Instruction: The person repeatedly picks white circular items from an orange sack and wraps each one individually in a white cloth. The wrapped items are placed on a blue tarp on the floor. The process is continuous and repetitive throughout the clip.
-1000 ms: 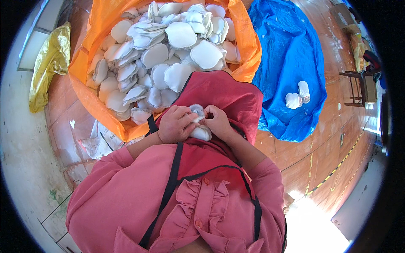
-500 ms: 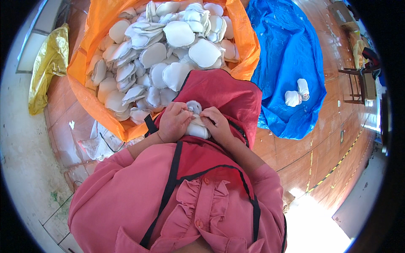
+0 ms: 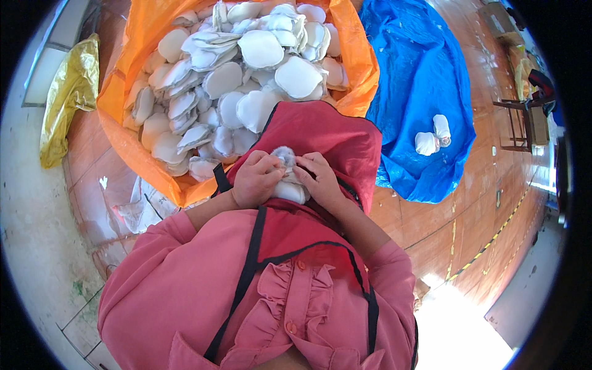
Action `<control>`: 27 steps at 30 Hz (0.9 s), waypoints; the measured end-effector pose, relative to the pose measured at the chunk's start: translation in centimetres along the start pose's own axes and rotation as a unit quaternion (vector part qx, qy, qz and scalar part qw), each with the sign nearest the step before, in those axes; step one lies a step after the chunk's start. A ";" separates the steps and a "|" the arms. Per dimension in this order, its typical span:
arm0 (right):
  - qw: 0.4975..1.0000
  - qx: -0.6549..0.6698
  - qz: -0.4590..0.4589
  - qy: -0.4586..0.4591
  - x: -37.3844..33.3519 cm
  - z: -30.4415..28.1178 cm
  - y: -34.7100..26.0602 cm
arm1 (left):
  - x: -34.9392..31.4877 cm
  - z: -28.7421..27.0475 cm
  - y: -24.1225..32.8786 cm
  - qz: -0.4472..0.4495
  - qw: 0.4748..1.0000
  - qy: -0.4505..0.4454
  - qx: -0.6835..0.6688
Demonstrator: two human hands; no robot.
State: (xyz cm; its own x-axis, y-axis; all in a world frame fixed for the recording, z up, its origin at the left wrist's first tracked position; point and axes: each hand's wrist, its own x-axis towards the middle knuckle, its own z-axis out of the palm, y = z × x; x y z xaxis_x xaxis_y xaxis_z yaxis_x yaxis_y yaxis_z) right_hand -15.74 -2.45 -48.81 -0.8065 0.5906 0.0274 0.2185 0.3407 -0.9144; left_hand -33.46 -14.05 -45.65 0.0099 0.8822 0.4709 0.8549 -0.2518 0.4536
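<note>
Over my lap, on the red apron [image 3: 327,132], my two hands face each other around a small white padded piece [image 3: 290,192]. A fuzzy greyish-white tuft [image 3: 283,153] shows at its far end, between the fingertips. My left hand [image 3: 254,180] pinches its left side with curled fingers. On the other side my right hand [image 3: 319,179] grips it with thumb and forefinger. The fingers partly hide the piece, so its exact kind is unclear. Beyond the apron, a big orange sack [image 3: 114,117] holds a heap of similar flat, rounded white pads [image 3: 261,49].
A blue plastic sheet or sack [image 3: 419,74] lies at the right with a few rolled white bundles [image 3: 441,126] on it. At the left hangs yellow plastic [image 3: 71,98]. A wooden stool [image 3: 524,126] stands far right. A white printed sack [image 3: 145,206] lies beside the orange one.
Both hands stay on the white piece with slight finger movement. The right fingers have shifted a little, and slightly more of the fuzzy tuft shows.
</note>
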 end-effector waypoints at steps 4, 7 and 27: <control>0.992 0.058 0.102 -0.039 1.6 -0.5 -1.3 | 0.0 0.0 0.0 0.000 1.000 -0.002 -0.004; 0.987 0.062 0.124 -0.087 2.5 -0.8 -0.8 | -0.1 0.0 0.0 -0.002 1.000 -0.005 -0.002; 0.937 0.226 0.141 -0.226 4.9 -2.2 -0.1 | -0.4 0.4 -0.4 -0.019 0.999 0.012 -0.034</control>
State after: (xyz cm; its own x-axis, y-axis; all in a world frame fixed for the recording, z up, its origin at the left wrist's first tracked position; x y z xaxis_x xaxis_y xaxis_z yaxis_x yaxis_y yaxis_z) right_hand -18.52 2.03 -47.67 -0.9245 0.2058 -0.3209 0.2848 -0.1869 -0.9402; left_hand -33.63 -14.11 -46.29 -0.0355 0.8820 0.4700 0.8167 -0.2455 0.5223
